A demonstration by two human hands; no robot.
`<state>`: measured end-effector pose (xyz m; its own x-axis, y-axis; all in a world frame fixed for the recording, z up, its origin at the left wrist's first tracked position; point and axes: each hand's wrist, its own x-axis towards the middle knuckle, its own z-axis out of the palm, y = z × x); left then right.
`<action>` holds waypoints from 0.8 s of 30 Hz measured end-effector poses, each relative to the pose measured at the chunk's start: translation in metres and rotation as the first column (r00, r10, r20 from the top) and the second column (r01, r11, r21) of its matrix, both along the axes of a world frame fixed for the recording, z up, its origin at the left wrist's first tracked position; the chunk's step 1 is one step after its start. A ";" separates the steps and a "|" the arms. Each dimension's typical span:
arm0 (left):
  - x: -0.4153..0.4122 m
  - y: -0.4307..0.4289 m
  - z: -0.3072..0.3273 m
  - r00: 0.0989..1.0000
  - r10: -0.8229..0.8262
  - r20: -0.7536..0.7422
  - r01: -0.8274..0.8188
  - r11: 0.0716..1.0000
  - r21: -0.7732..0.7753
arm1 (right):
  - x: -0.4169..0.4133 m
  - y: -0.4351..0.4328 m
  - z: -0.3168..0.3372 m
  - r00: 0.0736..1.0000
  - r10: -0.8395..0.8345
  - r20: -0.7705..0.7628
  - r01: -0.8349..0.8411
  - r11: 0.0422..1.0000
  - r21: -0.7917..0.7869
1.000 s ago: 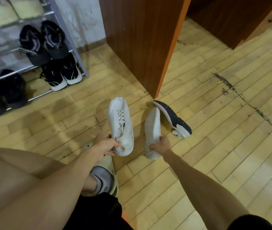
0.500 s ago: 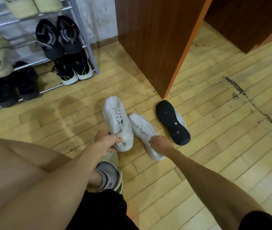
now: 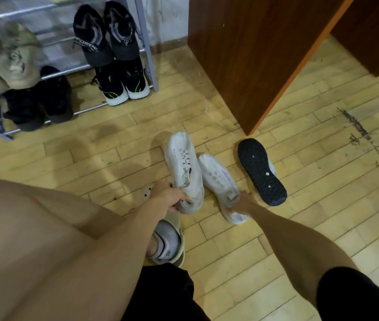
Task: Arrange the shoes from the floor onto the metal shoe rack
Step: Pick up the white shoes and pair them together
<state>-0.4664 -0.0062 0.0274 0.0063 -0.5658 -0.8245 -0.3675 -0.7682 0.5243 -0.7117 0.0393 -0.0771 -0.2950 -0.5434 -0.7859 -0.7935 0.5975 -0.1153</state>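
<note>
Two white sneakers lie on the wooden floor in front of me. My left hand (image 3: pixel 169 199) grips the heel of the left white sneaker (image 3: pixel 184 167), whose laces face up. My right hand (image 3: pixel 241 202) holds the right white sneaker (image 3: pixel 218 179) at its heel opening, upper side up. A third shoe (image 3: pixel 261 171) lies sole up to the right, its black tread showing. The metal shoe rack (image 3: pixel 148 45) stands at the upper left, holding black sneakers, dark shoes and pale shoes.
A brown wooden cabinet (image 3: pixel 241 54) stands just behind the shoes, its corner near the overturned shoe. My foot in a white sock and pale slipper (image 3: pixel 170 244) is planted below my left hand. Dark scuff marks run along the floor at the right.
The right white sneaker, on its side a second ago, has been turned upright under my right hand. The dark-soled shoe has tipped fully sole up. The view has shifted toward the rack.
</note>
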 end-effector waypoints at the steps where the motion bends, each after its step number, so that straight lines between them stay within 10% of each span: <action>1: 0.001 -0.001 0.000 1.000 0.004 0.001 -0.004 1.000 -0.002 | -0.001 -0.001 -0.001 0.998 -0.054 0.026 0.053 0.999 0.007; 11: -0.001 -0.009 0.015 0.996 0.077 -0.036 -0.079 0.996 -0.040 | 0.012 0.002 0.024 0.920 -0.290 0.265 0.252 0.953 0.168; 24: 0.021 -0.022 0.094 0.947 0.179 -0.268 -0.219 0.968 -0.127 | 0.043 -0.069 0.171 0.886 -0.089 0.454 0.230 0.936 -0.266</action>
<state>-0.4454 -0.0280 0.1219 -0.0657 -0.6936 -0.7174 -0.0557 -0.7153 0.6966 -0.6685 -0.0300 0.0935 -0.0706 -0.7500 -0.6577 -0.5196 0.5905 -0.6175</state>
